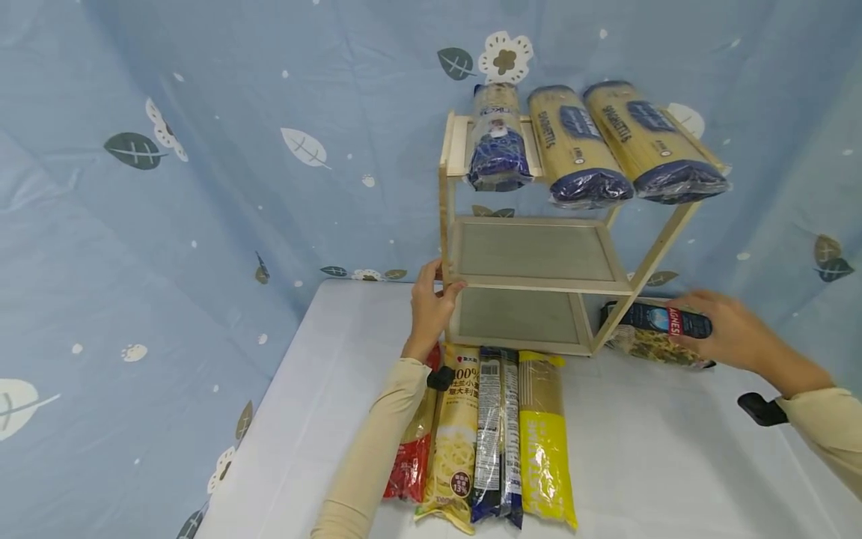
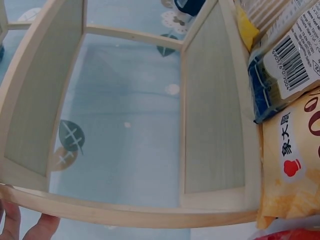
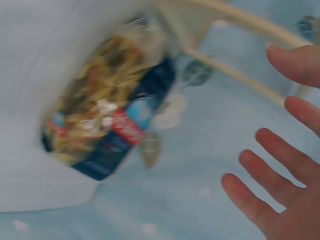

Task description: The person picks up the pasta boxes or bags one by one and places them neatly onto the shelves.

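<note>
Layout, Head View

The left grip [image 1: 432, 307] holds the left post [image 1: 444, 209] of the wooden rack [image 1: 532, 251]. Three pasta packs [image 1: 579, 146] lie on its top tier; four more packs [image 1: 498, 427] lie side by side on the counter [image 1: 673, 449] in front. The right grip [image 1: 730, 329] is at the right end of a dark-blue pack [image 1: 649, 337]; contact is indeterminate.

Cream long left sleeve [image 1: 367, 449], lower centre of frame; matching right sleeve [image 1: 828, 427], lower right. Small black wrist cameras [image 1: 762, 409] at both cuffs [image 1: 411, 372].

Two sleeved arms [image 1: 369, 449] extended forward
Left hand [image 1: 429, 308] near frame centre, fingers bent; right hand [image 1: 730, 331] toward the right edge, fingers [image 3: 287, 155] spread, nearly straight in the wrist view.
</note>
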The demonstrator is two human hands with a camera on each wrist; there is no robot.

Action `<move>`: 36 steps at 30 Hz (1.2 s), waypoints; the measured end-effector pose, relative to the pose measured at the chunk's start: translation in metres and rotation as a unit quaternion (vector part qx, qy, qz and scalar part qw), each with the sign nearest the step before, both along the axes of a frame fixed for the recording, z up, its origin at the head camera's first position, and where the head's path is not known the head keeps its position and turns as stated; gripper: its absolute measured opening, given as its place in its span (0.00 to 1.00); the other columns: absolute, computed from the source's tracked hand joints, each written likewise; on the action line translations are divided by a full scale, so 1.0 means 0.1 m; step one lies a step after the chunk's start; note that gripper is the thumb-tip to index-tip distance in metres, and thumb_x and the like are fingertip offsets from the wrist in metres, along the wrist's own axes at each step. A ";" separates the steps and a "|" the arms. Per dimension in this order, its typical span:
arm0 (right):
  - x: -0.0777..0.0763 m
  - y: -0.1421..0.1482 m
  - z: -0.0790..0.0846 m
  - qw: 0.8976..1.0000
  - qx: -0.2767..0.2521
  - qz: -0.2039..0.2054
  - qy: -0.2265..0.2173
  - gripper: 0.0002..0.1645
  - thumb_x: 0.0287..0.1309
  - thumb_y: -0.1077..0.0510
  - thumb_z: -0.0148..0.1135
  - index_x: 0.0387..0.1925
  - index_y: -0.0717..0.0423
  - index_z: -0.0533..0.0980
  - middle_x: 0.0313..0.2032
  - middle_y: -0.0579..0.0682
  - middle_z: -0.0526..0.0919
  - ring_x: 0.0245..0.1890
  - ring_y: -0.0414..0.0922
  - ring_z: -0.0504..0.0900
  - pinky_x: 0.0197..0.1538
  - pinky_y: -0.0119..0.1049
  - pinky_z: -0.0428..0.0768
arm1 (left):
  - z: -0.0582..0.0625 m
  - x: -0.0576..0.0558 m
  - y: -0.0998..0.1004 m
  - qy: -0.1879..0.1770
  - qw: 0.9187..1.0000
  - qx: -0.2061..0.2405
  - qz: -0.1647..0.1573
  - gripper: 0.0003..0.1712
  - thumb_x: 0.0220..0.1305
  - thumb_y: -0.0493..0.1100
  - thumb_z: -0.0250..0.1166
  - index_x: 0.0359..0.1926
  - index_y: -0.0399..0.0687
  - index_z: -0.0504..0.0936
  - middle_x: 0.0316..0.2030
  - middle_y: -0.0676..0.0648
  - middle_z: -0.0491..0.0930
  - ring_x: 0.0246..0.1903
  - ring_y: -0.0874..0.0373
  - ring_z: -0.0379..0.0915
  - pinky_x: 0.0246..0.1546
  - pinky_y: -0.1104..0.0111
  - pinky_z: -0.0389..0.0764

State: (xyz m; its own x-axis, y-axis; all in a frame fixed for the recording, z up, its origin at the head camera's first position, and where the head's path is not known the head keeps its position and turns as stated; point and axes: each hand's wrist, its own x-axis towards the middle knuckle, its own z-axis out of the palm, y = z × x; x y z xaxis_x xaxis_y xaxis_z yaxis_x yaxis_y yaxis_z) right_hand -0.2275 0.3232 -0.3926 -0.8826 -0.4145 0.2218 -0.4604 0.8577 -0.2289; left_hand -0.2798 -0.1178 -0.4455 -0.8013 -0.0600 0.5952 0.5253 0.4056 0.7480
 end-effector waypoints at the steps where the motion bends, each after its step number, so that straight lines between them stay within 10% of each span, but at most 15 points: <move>1: -0.03 0.03 -0.06 1.000 0.010 -0.009 -0.003 0.35 0.41 0.54 0.76 0.52 0.64 0.74 0.53 0.73 0.69 0.50 0.73 0.67 0.41 0.70 0.69 | 0.00 0.00 0.00 -0.001 1.000 0.000 -0.001 0.30 0.61 0.50 0.66 0.59 0.41 0.70 0.43 0.45 0.73 0.43 0.56 0.72 0.39 0.63 0.82; 14: -0.49 0.33 -0.71 0.995 0.055 -0.054 -0.060 0.42 0.41 0.60 0.71 0.59 0.68 0.64 0.52 0.78 0.62 0.48 0.77 0.63 0.40 0.71 0.68 | 0.01 -0.01 0.01 0.002 1.000 -0.006 0.004 0.30 0.60 0.50 0.66 0.59 0.40 0.70 0.43 0.45 0.72 0.44 0.55 0.71 0.39 0.69 0.81; 23: -0.52 0.45 -1.09 0.992 0.021 -0.080 -0.094 0.49 0.39 0.66 0.64 0.66 0.65 0.57 0.56 0.80 0.57 0.50 0.81 0.56 0.37 0.76 0.63 | 0.01 0.01 0.08 -0.009 1.000 -0.005 -0.001 0.31 0.59 0.51 0.65 0.60 0.42 0.70 0.45 0.45 0.73 0.45 0.55 0.72 0.41 0.67 0.81; 36: -0.65 0.47 -1.14 0.983 0.041 -0.080 -0.158 0.62 0.38 0.61 0.71 0.72 0.58 0.46 0.62 0.76 0.51 0.53 0.81 0.49 0.37 0.77 0.59 | 0.00 0.01 0.02 -0.002 1.000 -0.013 0.014 0.31 0.59 0.49 0.66 0.60 0.41 0.70 0.44 0.45 0.73 0.44 0.55 0.72 0.40 0.69 0.81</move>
